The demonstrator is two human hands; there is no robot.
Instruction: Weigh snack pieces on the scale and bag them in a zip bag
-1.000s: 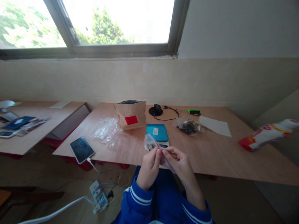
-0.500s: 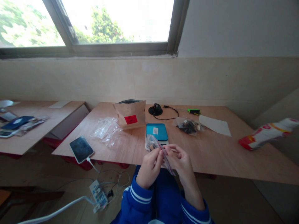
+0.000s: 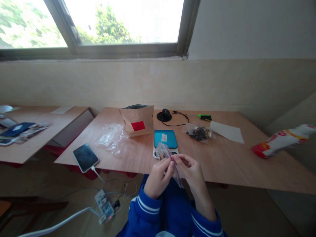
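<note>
My left hand (image 3: 158, 177) and my right hand (image 3: 190, 171) both pinch a small clear zip bag (image 3: 166, 152) with a red seal strip, held above the near table edge. Fingers of both hands are closed on the bag's top. A few small dark pieces lie inside the bag. Just behind it sits a small scale with a teal top (image 3: 165, 139). A brown paper bag with a red label (image 3: 138, 121) stands further back.
On the wooden table (image 3: 222, 161) lie clear plastic bags (image 3: 111, 137), a phone on a cable (image 3: 85, 157), a filled clear bag (image 3: 200, 133), a white sheet (image 3: 227, 131), a black cabled device (image 3: 165, 116) and a green marker (image 3: 204, 117). A power strip (image 3: 103, 207) lies on the floor.
The bag has turned in my hands, its red strip now angled down between my fingers. My hands shifted slightly up and toward the scale.
</note>
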